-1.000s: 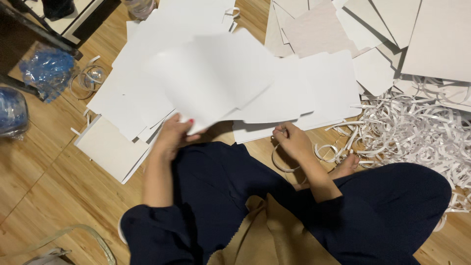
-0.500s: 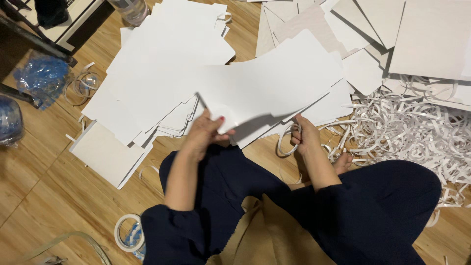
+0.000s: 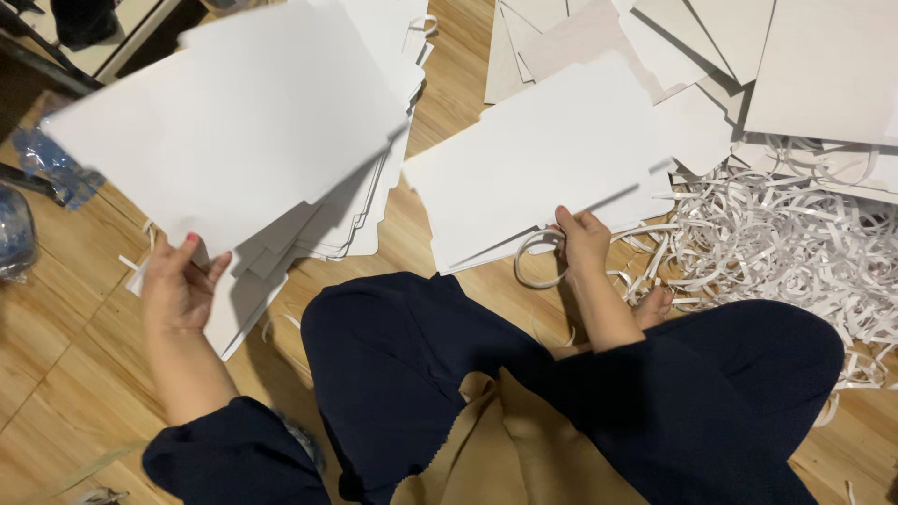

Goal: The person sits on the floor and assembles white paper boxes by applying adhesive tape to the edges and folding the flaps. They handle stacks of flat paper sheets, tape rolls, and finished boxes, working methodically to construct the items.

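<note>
The left hand point(image 3: 178, 285) grips a large white sheet point(image 3: 229, 122) by its lower edge and holds it raised over the stack of white sheets point(image 3: 360, 220) that lies beyond and to the right of that hand. Half a second ago both hands were close together at the lower edge of one sheet in front of the knees; the left hand has since swung out to the left, carrying its sheet away with it.

The right hand point(image 3: 582, 241) is clenched on the near edge of a second white sheet point(image 3: 543, 168), which lies low over the wooden floor point(image 3: 56, 337) directly beyond that hand. A loop of paper strip point(image 3: 535, 262) hangs just left of the right hand, touching or close to the fingers; which cannot be told.

The separation indicates that one sheet has been lifted off and is on its way to the left-hand stack, while the next one is already held.

To the right of the right hand lies a heap of paper strips point(image 3: 795, 243). Further white boards point(image 3: 823, 65) lie beyond it.
</note>
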